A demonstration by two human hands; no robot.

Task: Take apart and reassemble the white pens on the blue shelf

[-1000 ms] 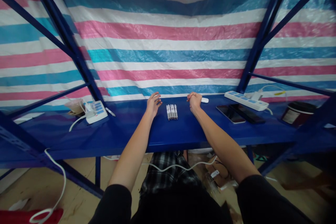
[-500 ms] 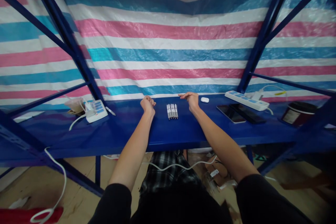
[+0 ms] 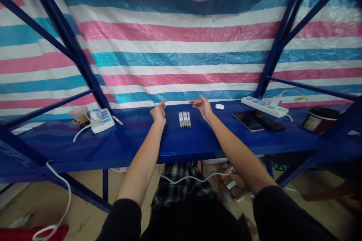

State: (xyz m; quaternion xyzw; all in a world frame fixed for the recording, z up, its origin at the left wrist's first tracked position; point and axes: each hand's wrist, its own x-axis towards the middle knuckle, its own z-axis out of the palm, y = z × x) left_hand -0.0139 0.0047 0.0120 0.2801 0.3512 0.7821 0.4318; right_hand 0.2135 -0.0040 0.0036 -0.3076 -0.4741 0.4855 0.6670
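As pens [image 3: 184, 119] lie between, left hand [image 3: 158, 113] near, right hand [image 3: 204, 108] opposite

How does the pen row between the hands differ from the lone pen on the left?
The pen row holds several pens side by side; the lone pen lies alone. The pen row runs roughly toward the person; the lone pen slants near the left power strip. Both lie on the blue table and show white.

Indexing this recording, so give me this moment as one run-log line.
pens: row on blue table, untouched | left hand: left of pens, nothing visibly held | right hand: right of pens, nothing visibly held
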